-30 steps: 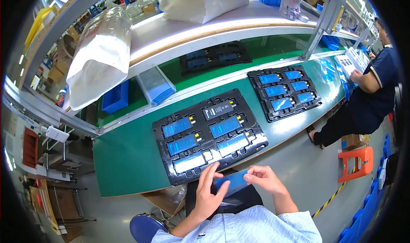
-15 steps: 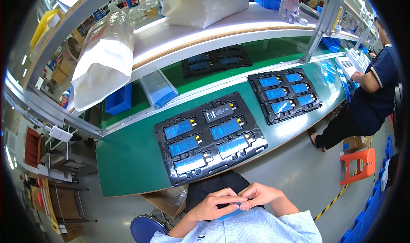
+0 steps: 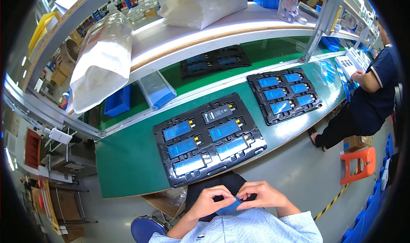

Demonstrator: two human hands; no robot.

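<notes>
Close to my body, in front of my shirt, both hands meet around a small piece of blue film. My left hand pinches it between thumb and fingertips. On its other side, my right hand has curled fingers and thumb at the film's edge. Beyond them on the green table lies a black moulded tray of flat batteries with yellow-tipped ends. Most are blue-faced, like the blue battery; one dark grey battery sits in the top-right pocket.
A second black tray of blue batteries lies farther right. Behind stand clear plastic sleeves and a blue bin, under a shelf with white bags. A co-worker stands at right, near an orange stool.
My hands have moved slightly apart and their fingers have lifted, so more of the blue film shows between them. The trays and batteries stay in place.
</notes>
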